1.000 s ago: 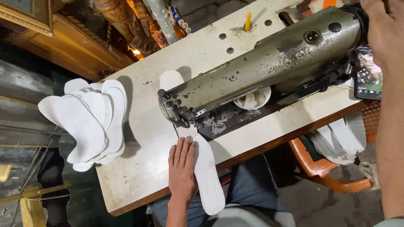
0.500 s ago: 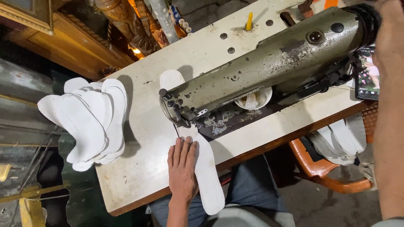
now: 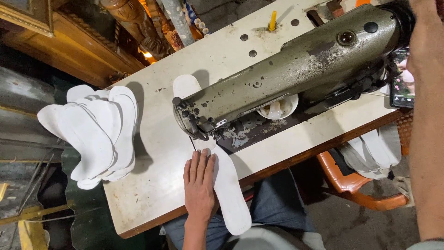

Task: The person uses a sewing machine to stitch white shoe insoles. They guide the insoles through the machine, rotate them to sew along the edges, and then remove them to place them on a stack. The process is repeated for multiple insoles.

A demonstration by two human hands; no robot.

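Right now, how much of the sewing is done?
Done, it seems: a pile of white soles at the table's left end. In hand: the left hand presses one sole flat under the sewing machine's needle; the right hand is up at the machine's far end. Left, probably: more soles on the orange chair.

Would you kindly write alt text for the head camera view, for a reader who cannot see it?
A person's left hand presses a long white sole-shaped piece flat under the needle of an old grey sewing machine, while the right hand reaches its far end. A stack of white soles overhangs the cream table.
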